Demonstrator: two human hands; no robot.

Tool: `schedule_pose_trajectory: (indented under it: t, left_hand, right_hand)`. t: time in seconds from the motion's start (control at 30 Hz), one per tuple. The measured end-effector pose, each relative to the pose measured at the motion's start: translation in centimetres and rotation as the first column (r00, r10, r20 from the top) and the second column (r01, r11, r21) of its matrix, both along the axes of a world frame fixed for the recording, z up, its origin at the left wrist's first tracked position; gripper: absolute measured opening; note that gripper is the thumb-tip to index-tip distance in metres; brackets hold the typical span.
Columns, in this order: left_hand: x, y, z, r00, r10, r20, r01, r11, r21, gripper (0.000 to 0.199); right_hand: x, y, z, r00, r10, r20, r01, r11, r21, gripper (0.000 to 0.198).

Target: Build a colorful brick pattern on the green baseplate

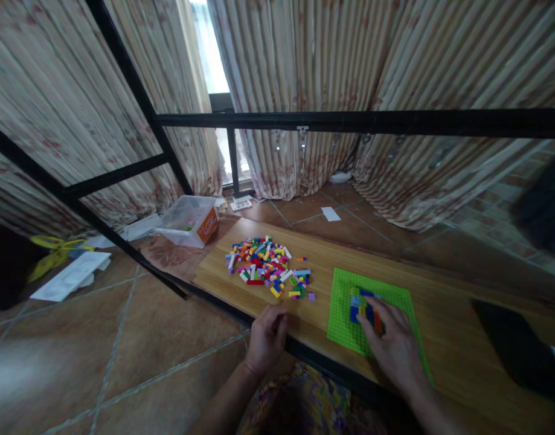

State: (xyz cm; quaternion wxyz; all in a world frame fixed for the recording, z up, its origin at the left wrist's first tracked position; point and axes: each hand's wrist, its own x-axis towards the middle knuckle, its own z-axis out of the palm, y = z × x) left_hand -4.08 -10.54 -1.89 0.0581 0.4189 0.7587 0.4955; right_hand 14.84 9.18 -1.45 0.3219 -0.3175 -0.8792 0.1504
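Note:
My right hand (395,347) reaches over a green studded baseplate (345,290). Its thumb and fingertips are at a low cluster of blue, yellow and orange building bricks (355,311) on the plate, closed about a small brick there. The palm and fingers cover part of the cluster. At the front edge of the wooden table, my left hand (268,338) is loosely closed with its fingers curled in, and no brick shows in it. Ahead of it spreads a pile of loose multicoloured building bricks (263,263).
A clear plastic box (180,223) with an orange label stands past the table's left end. A dark flat object (515,344) lies at the right of the table (313,314). Black metal bars (277,121) cross in front of the curtains. White papers (330,214) lie on the tiles.

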Motion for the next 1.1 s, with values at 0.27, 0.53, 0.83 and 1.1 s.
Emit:
schedule_pose_trajectory:
  t: [0.27,0.53,0.83,1.1]
  left_hand:
    - [-4.9,-3.6,0.2,0.980,0.191,0.056,-0.185,0.977,-0.105,0.020]
    - [-9.7,-5.9,-0.3,0.906,0.422,0.020,-0.416,0.900,-0.131,0.026]
    - [-15.0,-3.3,1.3,0.875,0.448,-0.186,-0.485,0.818,-0.311,0.025]
    - [-14.7,-2.1,0.6,0.905,0.369,-0.212,-0.421,0.847,-0.324,0.012]
  right_hand:
    - [-10.2,-7.4,1.0,0.939,0.342,-0.024,-0.343,0.939,-0.036,0.023]
    - [-14.6,-9.0,0.3,0.880,0.464,0.102,-0.465,0.885,-0.014,0.019]
    - [-13.8,-7.0,-0.9,0.926,0.347,0.149,-0.357,0.933,0.046,0.018]
    - [-14.6,-8.3,-0.5,0.919,0.363,0.155,-0.378,0.922,0.082,0.023]
